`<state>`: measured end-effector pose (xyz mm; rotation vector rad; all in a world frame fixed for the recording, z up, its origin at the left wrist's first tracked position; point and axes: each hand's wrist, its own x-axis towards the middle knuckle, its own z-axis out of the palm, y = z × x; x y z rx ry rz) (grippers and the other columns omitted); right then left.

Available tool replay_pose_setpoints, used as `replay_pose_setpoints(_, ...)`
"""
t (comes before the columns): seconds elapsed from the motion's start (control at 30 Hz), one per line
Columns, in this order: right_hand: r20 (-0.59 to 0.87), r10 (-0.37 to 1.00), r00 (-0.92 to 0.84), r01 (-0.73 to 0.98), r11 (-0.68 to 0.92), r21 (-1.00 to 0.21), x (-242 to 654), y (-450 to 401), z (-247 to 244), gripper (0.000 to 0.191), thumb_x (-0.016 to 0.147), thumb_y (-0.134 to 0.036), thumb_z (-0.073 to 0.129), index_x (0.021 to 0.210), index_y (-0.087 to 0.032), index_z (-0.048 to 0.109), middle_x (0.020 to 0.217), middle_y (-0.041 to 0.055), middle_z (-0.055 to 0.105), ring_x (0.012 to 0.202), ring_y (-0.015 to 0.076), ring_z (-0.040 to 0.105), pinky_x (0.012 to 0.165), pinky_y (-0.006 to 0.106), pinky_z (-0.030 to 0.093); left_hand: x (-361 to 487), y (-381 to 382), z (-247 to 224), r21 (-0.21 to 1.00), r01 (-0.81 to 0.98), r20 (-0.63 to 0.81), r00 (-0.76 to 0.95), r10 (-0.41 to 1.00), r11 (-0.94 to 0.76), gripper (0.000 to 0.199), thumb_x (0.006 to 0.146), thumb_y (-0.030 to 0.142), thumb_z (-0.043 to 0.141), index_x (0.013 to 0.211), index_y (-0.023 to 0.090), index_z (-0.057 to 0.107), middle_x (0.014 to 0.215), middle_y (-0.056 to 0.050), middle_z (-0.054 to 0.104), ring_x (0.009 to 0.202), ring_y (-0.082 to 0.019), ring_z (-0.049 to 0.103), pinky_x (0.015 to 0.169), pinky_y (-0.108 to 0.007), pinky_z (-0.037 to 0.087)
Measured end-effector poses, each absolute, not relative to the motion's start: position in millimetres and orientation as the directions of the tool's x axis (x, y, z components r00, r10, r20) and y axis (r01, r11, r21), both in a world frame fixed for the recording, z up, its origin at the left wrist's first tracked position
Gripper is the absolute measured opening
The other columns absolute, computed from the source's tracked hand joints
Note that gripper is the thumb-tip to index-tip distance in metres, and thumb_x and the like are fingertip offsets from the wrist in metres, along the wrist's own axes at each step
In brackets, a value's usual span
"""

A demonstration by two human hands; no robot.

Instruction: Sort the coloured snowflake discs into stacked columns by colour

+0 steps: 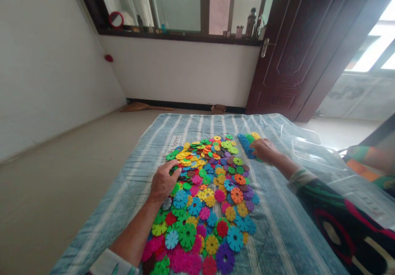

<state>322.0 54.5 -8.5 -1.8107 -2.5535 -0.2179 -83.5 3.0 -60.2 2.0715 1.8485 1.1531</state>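
Many notched plastic discs in mixed colours form a loose pile (203, 201) on a striped blue cloth (277, 209). At the pile's left edge is my left hand (163, 181), its thumb and forefinger apart and touching discs near green and yellow ones. To the right of the pile, blue discs (245, 144) lie overlapped in a row, beside green discs (248, 137) and a yellow disc (255, 136). My right hand (264, 150) is over the near end of these rows, fingers bent down and together; whatever is under the fingertips is hidden.
Clear plastic boxes (319, 155) stand on the right side of the cloth. Part of another person in bright patterned clothing (364, 164) shows at the right edge. Beyond the cloth are a small cardboard box (218, 109), a broom (142, 107) and a dark red door (286, 40).
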Motion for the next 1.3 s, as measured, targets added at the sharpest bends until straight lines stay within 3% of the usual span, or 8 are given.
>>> replay_pose_setpoints(0.23,0.087,0.912,-0.401,0.908,0.384,0.167,311.1,42.1,-7.7,0.019,0.081,-0.026,0.061,0.097,-0.018,0.066,0.097,0.0103,0.063,0.095,0.0248,0.054,0.082,0.034,0.038,-83.6,2.5,-59.9,0.556,0.794,0.453,-0.044,0.890,-0.244,0.027,0.075,0.038,0.055,0.093,0.023,0.069,0.111,-0.005,0.072,0.105,-0.023,0.065,0.100,-0.036,0.047)
replay_pose_setpoints(0.5,0.061,0.928,-0.368,0.924,0.358,0.132,308.5,42.3,-12.9,0.015,0.080,-0.022,0.064,0.093,-0.018,0.068,0.097,0.0119,0.063,0.095,0.0267,0.053,0.080,0.035,0.037,-82.8,0.6,-59.7,0.561,0.794,0.438,-0.046,0.898,-0.233,0.029,0.076,0.036,0.055,0.096,0.022,0.069,0.111,-0.005,0.071,0.107,-0.023,0.064,0.100,-0.037,0.046)
replay_pose_setpoints(0.63,0.120,0.909,-0.399,0.916,0.389,0.097,290.1,30.7,-7.7,0.014,0.080,-0.025,0.066,0.091,-0.016,0.068,0.093,0.0109,0.063,0.092,0.0257,0.054,0.077,0.034,0.036,-81.3,-1.3,-60.6,0.564,0.795,0.423,-0.048,0.905,-0.222,0.029,0.076,0.035,0.055,0.098,0.022,0.069,0.112,-0.005,0.071,0.108,-0.022,0.063,0.101,-0.036,0.046)
replay_pose_setpoints(0.87,0.203,0.677,-0.707,0.672,0.733,-0.105,190.9,-32.7,2.2,0.012,0.085,-0.027,0.064,0.076,-0.018,0.065,0.082,0.0038,0.062,0.079,0.0167,0.054,0.071,0.029,0.035,-79.6,-1.7,-62.8,0.554,0.799,0.429,-0.034,0.903,-0.233,0.031,0.078,0.035,0.053,0.100,0.020,0.069,0.115,-0.007,0.070,0.109,-0.022,0.063,0.101,-0.036,0.046)
replay_pose_setpoints(1.07,0.207,0.509,-0.835,0.499,0.860,-0.102,130.6,-69.1,-12.8,0.029,0.081,-0.049,0.065,0.094,-0.024,0.064,0.094,0.0038,0.063,0.091,0.0209,0.053,0.076,0.032,0.039,-76.8,-2.5,-61.6,0.551,0.799,0.440,-0.031,0.898,-0.242,0.029,0.078,0.033,0.053,0.098,0.019,0.069,0.113,-0.007,0.070,0.108,-0.022,0.063,0.102,-0.036,0.045)
replay_pose_setpoints(1.13,0.208,0.519,-0.829,0.515,0.854,-0.079,123.1,-67.3,-16.8,0.026,0.086,-0.047,0.060,0.097,-0.025,0.064,0.094,0.0039,0.062,0.092,0.0212,0.052,0.078,0.032,0.039,-75.5,-2.6,-60.8,0.550,0.799,0.442,-0.033,0.897,-0.242,0.027,0.078,0.032,0.053,0.097,0.020,0.069,0.113,-0.006,0.071,0.108,-0.022,0.063,0.102,-0.035,0.045)
replay_pose_setpoints(1.3,0.148,0.688,-0.711,0.690,0.723,-0.046,132.4,-44.2,-15.2,0.015,0.089,-0.031,0.056,0.092,-0.020,0.066,0.094,0.0068,0.062,0.092,0.0206,0.052,0.077,0.031,0.038,-73.9,-2.8,-59.2,0.546,0.803,0.435,-0.031,0.900,-0.237,0.027,0.078,0.031,0.054,0.096,0.019,0.069,0.112,-0.006,0.071,0.108,-0.022,0.063,0.101,-0.034,0.045)
